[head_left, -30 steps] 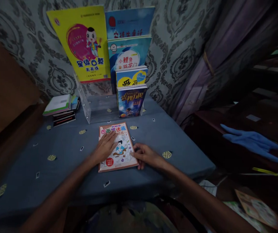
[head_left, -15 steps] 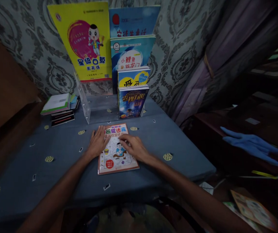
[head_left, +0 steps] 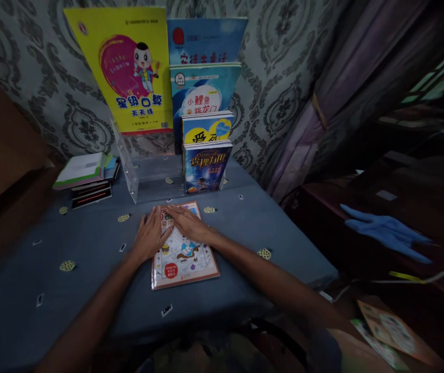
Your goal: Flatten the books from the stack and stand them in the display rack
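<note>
Orange-brown borders the white picture book [head_left: 185, 267], which lies flat and shut on the blue-clothed bench [head_left: 261, 220], just in front of a clear plastic stand [head_left: 150, 188]. What has just changed is the right hand [head_left: 186, 224]: half a second ago it was over the middle of the cover, and now it reaches across the title, its fingertips near the book's upper left corner and close beside the left hand's. The left hand [head_left: 149, 237] stays along the left edge, fingers pointing away from the body, thumb laid over the cover.

Neither grip is clamped on anything that shows. The left fingers lie close together and outstretched; the right ones lie extended, with no pinch to be seen. How hard either presses, I cannot tell. For the work in hand, I judge this to be contact from above, with both hands gathered at one end of the book rather than lifting it.

Against the picture from a second ago, the right hand has left the lower right edge, where its thumb and fingers held the book's side. More of the title is hidden now. The yellow book [head_left: 129, 72] and the dark blue book [head_left: 206, 168] remain upright in the stand.
</note>
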The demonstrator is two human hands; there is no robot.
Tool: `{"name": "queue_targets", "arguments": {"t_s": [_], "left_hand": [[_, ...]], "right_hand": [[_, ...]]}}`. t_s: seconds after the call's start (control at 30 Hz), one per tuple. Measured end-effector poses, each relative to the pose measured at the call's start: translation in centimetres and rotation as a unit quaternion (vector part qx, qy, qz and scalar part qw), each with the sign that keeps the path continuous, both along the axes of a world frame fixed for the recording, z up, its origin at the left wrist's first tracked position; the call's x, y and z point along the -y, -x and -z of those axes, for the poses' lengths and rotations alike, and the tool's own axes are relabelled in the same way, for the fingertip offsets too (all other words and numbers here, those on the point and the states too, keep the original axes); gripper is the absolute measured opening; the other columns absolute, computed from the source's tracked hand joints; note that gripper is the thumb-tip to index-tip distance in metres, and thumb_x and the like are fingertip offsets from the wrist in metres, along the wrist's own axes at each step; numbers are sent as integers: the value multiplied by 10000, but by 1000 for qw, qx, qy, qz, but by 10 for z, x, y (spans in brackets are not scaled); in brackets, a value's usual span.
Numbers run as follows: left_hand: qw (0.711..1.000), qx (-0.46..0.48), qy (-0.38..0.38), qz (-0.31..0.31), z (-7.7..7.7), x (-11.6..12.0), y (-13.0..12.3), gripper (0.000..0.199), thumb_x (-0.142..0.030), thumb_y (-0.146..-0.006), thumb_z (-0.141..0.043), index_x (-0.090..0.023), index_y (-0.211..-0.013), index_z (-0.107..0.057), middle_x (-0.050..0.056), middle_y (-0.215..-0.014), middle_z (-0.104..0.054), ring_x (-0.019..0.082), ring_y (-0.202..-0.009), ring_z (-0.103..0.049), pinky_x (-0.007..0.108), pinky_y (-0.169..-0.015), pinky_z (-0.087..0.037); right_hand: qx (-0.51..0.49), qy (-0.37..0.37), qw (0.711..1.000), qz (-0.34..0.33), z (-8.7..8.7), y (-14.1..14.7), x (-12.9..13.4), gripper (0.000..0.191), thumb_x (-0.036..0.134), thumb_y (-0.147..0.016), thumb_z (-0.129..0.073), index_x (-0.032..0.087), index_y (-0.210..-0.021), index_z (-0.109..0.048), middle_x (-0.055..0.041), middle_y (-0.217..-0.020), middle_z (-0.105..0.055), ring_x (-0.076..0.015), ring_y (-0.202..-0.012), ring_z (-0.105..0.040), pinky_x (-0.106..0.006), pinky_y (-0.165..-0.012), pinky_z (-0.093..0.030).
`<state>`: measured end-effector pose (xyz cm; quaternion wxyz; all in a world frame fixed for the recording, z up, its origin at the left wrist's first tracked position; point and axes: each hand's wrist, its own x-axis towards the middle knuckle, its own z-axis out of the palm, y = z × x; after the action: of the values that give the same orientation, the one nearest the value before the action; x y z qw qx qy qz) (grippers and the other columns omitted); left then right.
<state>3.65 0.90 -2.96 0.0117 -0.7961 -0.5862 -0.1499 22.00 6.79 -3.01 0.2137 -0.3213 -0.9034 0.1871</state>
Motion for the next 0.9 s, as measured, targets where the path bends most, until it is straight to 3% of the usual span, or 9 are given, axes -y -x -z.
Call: {"name": "queue_targets", "arguments": {"t_s": [0.23, 0.43, 0.6, 0.9], "left_hand": [[1000, -8, 5, 0, -1, 0, 0, 692, -477, -1018, -338, -29, -1543, -283, 260, -1576, -383, 331, -1508, -316, 563, -1196, -289], [999, -44, 18, 15, -4, -3, 2, 658, -508, -1029, -338, -108, -1552, -337, 216, -1612, -341, 337, -1522, -280, 588, -1201, -262], [992, -71, 39, 97, -13, -16, -2, 708, -566, -1032, -315, -116, -1578, -290, 206, -1631, -306, 328, -1534, -250, 572, -1223, -225], [968, -93, 66, 223, -22, -36, -39, 729, -598, -1038, -266, -133, -1598, -251, 151, -1659, -251, 252, -1555, -193, 485, -1265, -153]], "right_hand": [[-2, 10, 998, 67, -1, -49, -7, 448, 221, -1010, -441, 185, -1446, -536, -154, -1534, -495, -262, -1476, -396, -571, -1236, -227], [-86, 93, 990, 58, -2, -69, -22, 438, 245, -1006, -446, 200, -1427, -557, -116, -1482, -567, -254, -1442, -452, -562, -1223, -257], [-189, 192, 962, 55, -4, -74, -33, 485, 464, -1025, -448, 179, -1387, -600, -104, -1443, -609, -244, -1335, -569, -459, -1162, -405], [-246, 269, 929, 58, -13, -79, -35, 584, 614, -1001, -440, 194, -1361, -627, -81, -1455, -601, -240, -1363, -541, -454, -1213, -340]]}}
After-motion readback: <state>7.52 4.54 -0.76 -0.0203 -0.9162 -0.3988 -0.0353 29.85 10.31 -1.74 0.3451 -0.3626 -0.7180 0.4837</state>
